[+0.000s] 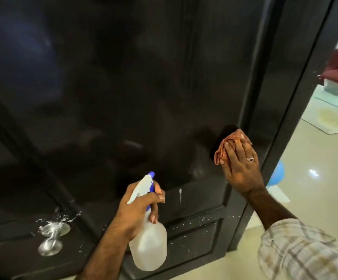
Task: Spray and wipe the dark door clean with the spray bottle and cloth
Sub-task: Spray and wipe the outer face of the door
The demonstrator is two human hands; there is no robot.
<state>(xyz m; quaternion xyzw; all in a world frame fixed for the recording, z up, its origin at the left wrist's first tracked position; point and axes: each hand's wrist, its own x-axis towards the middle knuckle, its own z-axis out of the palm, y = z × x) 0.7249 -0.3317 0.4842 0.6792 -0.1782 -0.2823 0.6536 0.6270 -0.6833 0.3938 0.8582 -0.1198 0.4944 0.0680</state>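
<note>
The dark door (123,87) fills most of the view, its glossy panels showing faint reflections. At about four o'clock the right hand (241,168) lies flat with straight fingers on an orange-and-white checked cloth (227,143), pressing it against the door close to the door's right edge; a ring (251,159) sits on one finger, and the wrist comes out of a pale plaid sleeve (297,251) at the five o'clock corner. At six o'clock the left hand (137,211) is curled round the neck of a translucent white spray bottle (149,245), one finger over the trigger, the blue-tipped nozzle (151,174) aimed up toward the door. A white drip (180,195) runs down the panel just right of that hand, and white specks (202,219) dot the moulding below it. At eight o'clock a round metal door handle (52,238) is flecked with white droplets too. At three o'clock, past the door's edge, a cream tiled floor (315,178) shows with a blue round object (277,174) on it, too blurred to name
</note>
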